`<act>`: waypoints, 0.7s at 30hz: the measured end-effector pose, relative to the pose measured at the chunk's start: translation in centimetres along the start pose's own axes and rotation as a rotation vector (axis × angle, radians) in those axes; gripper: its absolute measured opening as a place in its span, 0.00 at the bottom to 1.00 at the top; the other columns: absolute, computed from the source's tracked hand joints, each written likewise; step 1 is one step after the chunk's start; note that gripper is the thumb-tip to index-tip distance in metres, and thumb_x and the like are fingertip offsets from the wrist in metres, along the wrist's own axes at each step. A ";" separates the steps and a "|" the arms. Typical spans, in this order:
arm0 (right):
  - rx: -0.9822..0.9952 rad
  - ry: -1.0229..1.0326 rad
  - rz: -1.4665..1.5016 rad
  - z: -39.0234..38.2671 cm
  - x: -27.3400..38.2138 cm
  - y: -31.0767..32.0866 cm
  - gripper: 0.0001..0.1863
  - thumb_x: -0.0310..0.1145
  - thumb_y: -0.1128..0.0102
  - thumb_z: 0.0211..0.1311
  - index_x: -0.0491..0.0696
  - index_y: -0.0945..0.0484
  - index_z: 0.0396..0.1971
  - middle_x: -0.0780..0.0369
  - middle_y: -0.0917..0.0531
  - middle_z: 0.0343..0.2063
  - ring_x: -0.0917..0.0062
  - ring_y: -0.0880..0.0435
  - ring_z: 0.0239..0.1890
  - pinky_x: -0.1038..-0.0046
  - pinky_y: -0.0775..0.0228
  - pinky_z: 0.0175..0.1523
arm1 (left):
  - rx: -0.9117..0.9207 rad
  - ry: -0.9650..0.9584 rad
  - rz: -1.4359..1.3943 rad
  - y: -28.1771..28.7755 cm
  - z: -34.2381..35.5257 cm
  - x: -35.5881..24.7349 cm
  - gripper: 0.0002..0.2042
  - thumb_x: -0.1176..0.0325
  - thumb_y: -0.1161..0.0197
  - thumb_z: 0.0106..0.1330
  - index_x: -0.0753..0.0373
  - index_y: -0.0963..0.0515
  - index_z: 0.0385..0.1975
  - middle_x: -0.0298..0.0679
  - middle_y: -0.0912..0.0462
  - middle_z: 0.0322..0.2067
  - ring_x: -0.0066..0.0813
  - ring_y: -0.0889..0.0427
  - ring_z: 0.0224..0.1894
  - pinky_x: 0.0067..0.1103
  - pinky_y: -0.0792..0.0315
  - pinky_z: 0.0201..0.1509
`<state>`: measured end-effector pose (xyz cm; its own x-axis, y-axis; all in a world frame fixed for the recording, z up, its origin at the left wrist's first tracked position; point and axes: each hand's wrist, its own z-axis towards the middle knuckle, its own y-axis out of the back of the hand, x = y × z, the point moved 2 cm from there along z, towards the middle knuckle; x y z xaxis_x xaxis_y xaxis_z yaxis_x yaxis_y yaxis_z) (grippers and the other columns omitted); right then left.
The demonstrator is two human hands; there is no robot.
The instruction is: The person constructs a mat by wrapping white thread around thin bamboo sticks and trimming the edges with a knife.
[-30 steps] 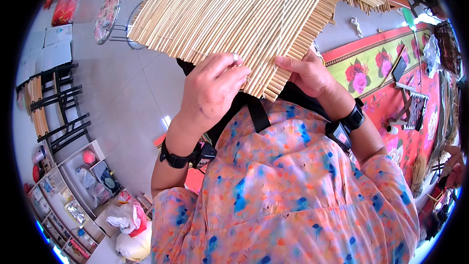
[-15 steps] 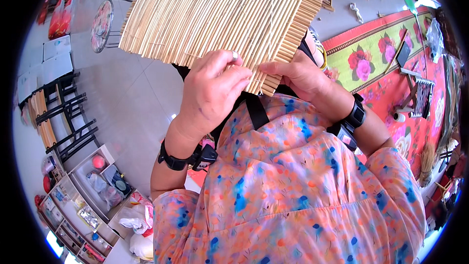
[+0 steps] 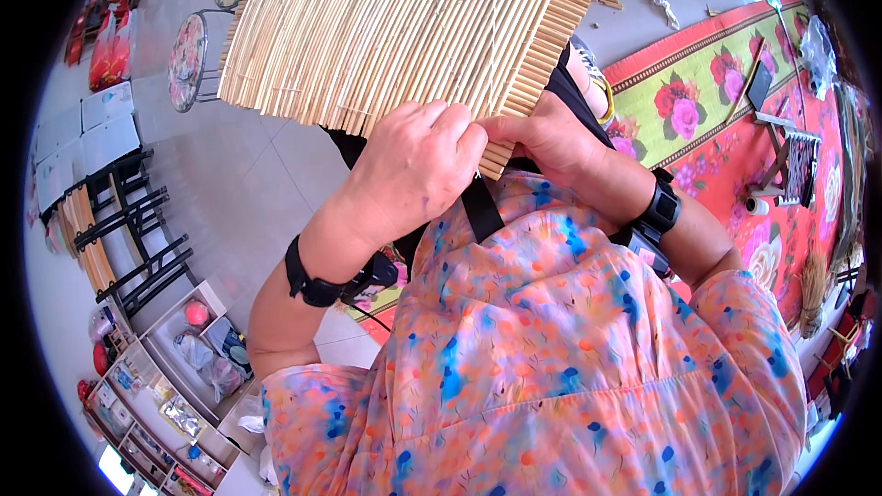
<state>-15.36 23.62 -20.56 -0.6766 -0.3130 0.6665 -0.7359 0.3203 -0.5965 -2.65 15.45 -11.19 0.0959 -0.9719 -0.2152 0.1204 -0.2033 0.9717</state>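
Note:
A mat of pale reeds (image 3: 367, 46), its stalks lying side by side and bound with thin white thread (image 3: 497, 28), spreads out in front of my body. Curled over its near edge, my left hand (image 3: 413, 165) is closed, fingertips hidden behind the knuckles. My right hand (image 3: 562, 142) pinches the near right corner, thumb on top and the other fingers out of sight beneath. The two hands meet at the thumb. Below them the loose stalk ends point toward my patterned shirt (image 3: 551, 312).
On the left stand a round floral stool (image 3: 187, 60), folded black-legged furniture (image 3: 129, 230) and an open compartment shelf (image 3: 152, 395). A flowered red and green rug (image 3: 689, 110) covers the right side, with a small wooden frame (image 3: 790, 165) and a straw brush (image 3: 812, 294) on it.
My left hand has rolled over toward the right hand, its fingers now folded tighter against the edge. The mat has shifted slightly left in view.

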 end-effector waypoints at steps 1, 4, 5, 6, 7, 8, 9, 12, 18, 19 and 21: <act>-0.002 -0.003 -0.007 0.0 0.0 0.1 0.12 0.27 0.32 0.53 0.43 0.19 0.38 0.63 0.17 0.32 0.80 0.20 0.30 0.77 0.28 0.34 | -0.006 -0.008 0.009 0.0 0.0 0.1 0.07 0.75 0.37 0.51 0.61 0.31 0.21 0.38 0.31 0.22 0.36 0.27 0.24 0.29 0.30 0.28; -0.002 0.004 0.000 -0.1 0.3 0.0 0.11 0.27 0.32 0.52 0.43 0.19 0.37 0.64 0.17 0.31 0.81 0.21 0.28 0.78 0.30 0.32 | -0.037 -0.016 -0.020 0.0 0.2 0.3 0.08 0.75 0.37 0.51 0.61 0.31 0.21 0.37 0.31 0.22 0.34 0.26 0.23 0.28 0.30 0.26; 0.002 0.009 0.008 -0.1 0.5 0.0 0.11 0.27 0.32 0.52 0.43 0.19 0.37 0.64 0.17 0.31 0.81 0.21 0.28 0.79 0.30 0.31 | -0.058 -0.003 -0.062 0.3 0.1 0.4 0.07 0.75 0.38 0.52 0.60 0.31 0.21 0.36 0.30 0.22 0.33 0.25 0.24 0.26 0.29 0.25; 0.007 0.010 -0.009 0.0 0.5 0.0 0.12 0.27 0.31 0.52 0.43 0.19 0.38 0.64 0.17 0.31 0.81 0.21 0.28 0.79 0.30 0.31 | -0.080 0.011 -0.104 0.6 0.1 0.5 0.06 0.74 0.38 0.53 0.60 0.30 0.22 0.35 0.30 0.22 0.31 0.24 0.24 0.25 0.29 0.25; 0.014 0.011 -0.025 0.1 0.5 0.1 0.13 0.27 0.31 0.52 0.43 0.19 0.38 0.64 0.17 0.31 0.81 0.21 0.28 0.79 0.31 0.31 | -0.092 0.058 -0.134 0.9 0.0 0.8 0.06 0.75 0.38 0.53 0.60 0.30 0.22 0.35 0.30 0.22 0.32 0.24 0.24 0.26 0.29 0.25; 0.017 0.013 -0.043 0.2 0.4 0.2 0.13 0.27 0.31 0.52 0.43 0.19 0.39 0.64 0.17 0.31 0.81 0.21 0.28 0.79 0.31 0.31 | -0.106 0.103 -0.167 1.2 -0.1 1.2 0.07 0.75 0.37 0.53 0.60 0.30 0.22 0.35 0.29 0.22 0.33 0.24 0.24 0.26 0.29 0.25; -0.006 0.012 -0.012 0.1 0.4 0.0 0.14 0.27 0.31 0.52 0.43 0.19 0.40 0.64 0.17 0.32 0.81 0.21 0.28 0.79 0.30 0.31 | -0.120 0.149 -0.199 1.5 -0.3 1.6 0.07 0.75 0.36 0.53 0.60 0.30 0.22 0.35 0.29 0.22 0.34 0.24 0.24 0.26 0.29 0.25; -0.009 -0.002 -0.026 0.1 0.1 0.1 0.17 0.27 0.30 0.52 0.43 0.20 0.43 0.64 0.16 0.34 0.80 0.20 0.31 0.78 0.29 0.34 | -0.081 0.166 -0.270 2.7 -0.7 2.0 0.07 0.76 0.35 0.52 0.63 0.25 0.29 0.39 0.27 0.26 0.36 0.24 0.26 0.28 0.30 0.28; 0.015 -0.075 -0.065 -0.2 0.8 -0.1 0.21 0.23 0.36 0.54 0.41 0.26 0.50 0.61 0.18 0.43 0.75 0.18 0.45 0.74 0.25 0.49 | -0.124 0.031 -0.231 1.0 -1.3 1.2 0.07 0.75 0.33 0.49 0.63 0.21 0.29 0.37 0.26 0.27 0.33 0.23 0.28 0.26 0.28 0.29; 0.015 -0.084 -0.065 -0.2 0.8 0.0 0.21 0.23 0.36 0.54 0.41 0.26 0.50 0.61 0.17 0.42 0.75 0.18 0.44 0.75 0.25 0.49 | -0.106 0.027 -0.191 0.9 -1.2 1.0 0.06 0.75 0.33 0.49 0.63 0.22 0.27 0.37 0.26 0.26 0.33 0.23 0.28 0.26 0.28 0.29; 0.007 -0.060 -0.076 -0.1 0.6 0.0 0.21 0.23 0.36 0.53 0.41 0.25 0.49 0.62 0.17 0.41 0.77 0.18 0.43 0.76 0.26 0.47 | -0.069 0.019 -0.111 0.7 -0.9 0.5 0.05 0.75 0.35 0.50 0.63 0.24 0.25 0.37 0.28 0.24 0.33 0.24 0.27 0.27 0.28 0.29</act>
<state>-15.78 23.55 -20.08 -0.6191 -0.3894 0.6820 -0.7851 0.2877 -0.5484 -1.63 14.97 -10.70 0.0966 -0.9414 -0.3232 0.1993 -0.2998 0.9329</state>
